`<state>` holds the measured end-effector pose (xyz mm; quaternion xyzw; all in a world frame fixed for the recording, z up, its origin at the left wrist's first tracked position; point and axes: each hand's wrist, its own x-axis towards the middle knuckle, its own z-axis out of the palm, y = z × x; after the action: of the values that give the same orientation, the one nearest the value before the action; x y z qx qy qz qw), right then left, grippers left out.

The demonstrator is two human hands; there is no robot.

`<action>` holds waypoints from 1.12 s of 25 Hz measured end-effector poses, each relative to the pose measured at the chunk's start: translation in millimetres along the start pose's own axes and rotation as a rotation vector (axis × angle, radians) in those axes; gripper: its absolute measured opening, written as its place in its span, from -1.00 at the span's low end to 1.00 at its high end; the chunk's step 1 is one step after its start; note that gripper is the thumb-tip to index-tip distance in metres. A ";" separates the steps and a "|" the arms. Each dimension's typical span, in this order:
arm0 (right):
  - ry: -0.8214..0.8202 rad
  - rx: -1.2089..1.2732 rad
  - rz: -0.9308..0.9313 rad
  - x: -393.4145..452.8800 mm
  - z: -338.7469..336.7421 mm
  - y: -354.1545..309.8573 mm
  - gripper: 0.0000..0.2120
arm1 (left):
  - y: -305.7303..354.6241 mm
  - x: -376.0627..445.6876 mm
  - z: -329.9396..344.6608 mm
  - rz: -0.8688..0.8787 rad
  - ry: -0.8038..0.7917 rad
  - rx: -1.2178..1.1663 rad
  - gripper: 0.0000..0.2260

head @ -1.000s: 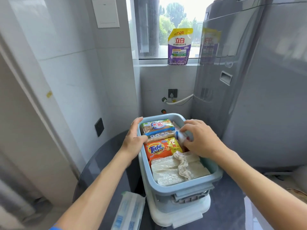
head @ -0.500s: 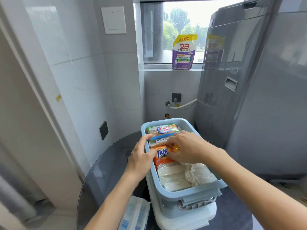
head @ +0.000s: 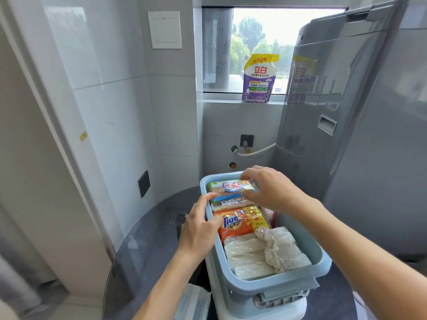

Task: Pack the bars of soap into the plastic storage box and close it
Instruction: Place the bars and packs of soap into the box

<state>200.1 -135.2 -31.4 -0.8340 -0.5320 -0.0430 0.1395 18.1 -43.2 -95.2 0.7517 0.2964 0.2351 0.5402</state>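
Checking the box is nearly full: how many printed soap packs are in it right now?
3: one at the far end, a pale one just nearer, then the orange Tide pack. The clear-wrapped bundle fills the near end; more may lie underneath.

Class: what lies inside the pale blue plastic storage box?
Inside the pale blue plastic storage box: two clear-wrapped soap bars, an orange Tide soap pack, clear-bagged white bars. Lower layers are hidden.

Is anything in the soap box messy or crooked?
Mostly it is tidy. The top soap pack at the far end of the blue box sits tilted, riding above the bar under it, with the right hand on it. The clear bag of pale bars has a crumpled knot. Nothing looks spilled or broken.
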 end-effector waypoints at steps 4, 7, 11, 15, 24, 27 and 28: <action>-0.195 -0.057 0.022 18.5 14.1 5.8 -0.59 | -3.4 8.2 -7.0 0.027 -0.029 -0.056 -0.58; -0.029 -0.039 0.016 0.0 25.7 8.6 -0.65 | -3.1 13.9 -12.7 0.022 -0.040 -0.095 -0.59; 0.176 -0.107 -0.149 -32.1 27.9 3.6 -0.76 | -2.5 15.1 -12.5 0.005 -0.036 -0.096 -0.60; -0.275 -0.094 -0.174 -34.5 10.7 3.6 -0.46 | -2.1 13.0 -10.8 0.000 -0.030 -0.089 -0.60; -0.327 -0.016 -0.122 -43.2 1.4 -3.8 -0.52 | -2.5 12.5 -9.5 -0.011 -0.021 -0.097 -0.62; -0.007 0.094 -0.089 -75.7 -11.7 9.0 -0.85 | -1.3 13.9 -10.6 -0.011 -0.026 -0.089 -0.62; 0.034 0.013 -0.092 -86.2 -19.5 11.4 -0.86 | -1.9 14.2 -10.6 -0.012 -0.025 -0.088 -0.62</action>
<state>174.8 -220.7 -33.8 -0.8070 -0.5675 -0.0603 0.1518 20.8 -25.8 -93.3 0.7283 0.2835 0.2355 0.5776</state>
